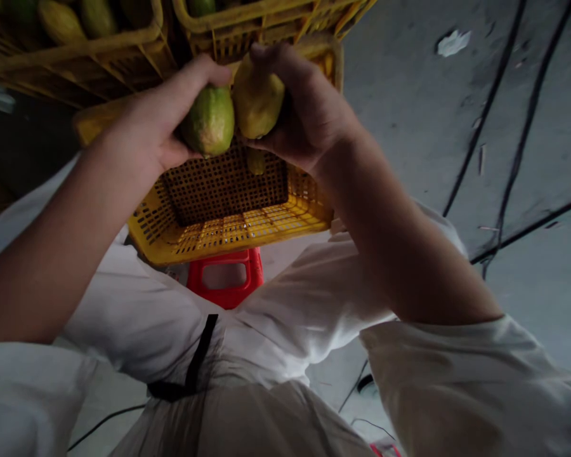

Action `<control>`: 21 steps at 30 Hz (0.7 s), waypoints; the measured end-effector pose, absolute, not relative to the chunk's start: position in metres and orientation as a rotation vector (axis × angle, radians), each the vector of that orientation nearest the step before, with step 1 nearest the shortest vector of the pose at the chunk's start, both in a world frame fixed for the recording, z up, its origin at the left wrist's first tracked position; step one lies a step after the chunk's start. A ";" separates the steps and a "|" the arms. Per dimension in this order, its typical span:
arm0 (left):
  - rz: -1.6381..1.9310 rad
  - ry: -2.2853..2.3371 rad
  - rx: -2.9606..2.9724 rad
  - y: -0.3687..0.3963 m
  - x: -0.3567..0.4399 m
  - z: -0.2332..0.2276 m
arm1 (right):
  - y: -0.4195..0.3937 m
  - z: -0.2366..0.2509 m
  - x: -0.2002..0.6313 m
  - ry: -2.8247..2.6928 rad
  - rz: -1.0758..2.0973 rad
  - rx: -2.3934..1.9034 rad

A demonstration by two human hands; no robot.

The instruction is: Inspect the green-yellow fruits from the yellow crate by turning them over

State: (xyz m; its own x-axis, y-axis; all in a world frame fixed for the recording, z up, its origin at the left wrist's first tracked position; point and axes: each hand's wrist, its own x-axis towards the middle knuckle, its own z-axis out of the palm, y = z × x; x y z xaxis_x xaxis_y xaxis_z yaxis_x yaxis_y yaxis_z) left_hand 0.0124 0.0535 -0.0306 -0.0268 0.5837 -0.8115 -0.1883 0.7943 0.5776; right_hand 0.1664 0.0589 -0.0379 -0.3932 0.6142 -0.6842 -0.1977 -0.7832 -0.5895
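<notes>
My left hand (155, 124) grips a green mango (210, 122) and my right hand (307, 108) grips a yellower mango (257, 101). The two fruits are held side by side, almost touching, above a yellow plastic crate (228, 228). One small yellow fruit (255, 162) lies on the crate's perforated floor below them. My white sleeves and lap fill the lower part of the view.
Two more yellow crates (76, 51) stand beyond, holding several green and yellow mangoes (59, 20). A red plastic stool (226, 278) sits under the near crate. Grey concrete floor (433, 114) with dark cables (514, 158) lies to the right.
</notes>
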 end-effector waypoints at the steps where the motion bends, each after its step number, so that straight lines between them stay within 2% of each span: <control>1: 0.636 1.492 0.315 0.054 0.014 -0.029 | 0.060 -0.034 0.166 -0.554 2.195 -1.344; 6: 0.664 1.502 0.224 0.057 0.013 -0.026 | 0.065 -0.024 0.166 -0.451 2.226 -1.353; 14: 0.679 1.446 0.170 0.058 0.003 -0.025 | 0.056 -0.037 0.163 -0.433 2.130 -1.249; 21: 0.714 1.532 0.125 0.060 -0.006 -0.025 | 0.063 -0.040 0.165 -0.266 2.077 -1.515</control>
State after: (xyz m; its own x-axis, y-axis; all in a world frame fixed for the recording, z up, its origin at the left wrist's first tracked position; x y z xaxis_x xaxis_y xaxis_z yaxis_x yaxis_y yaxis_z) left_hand -0.0061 0.0604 -0.0254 -0.1181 0.4927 -0.8622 -0.3433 0.7944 0.5010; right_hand 0.1651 0.0634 -0.0400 -0.2134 0.5364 -0.8165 -0.3131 -0.8293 -0.4629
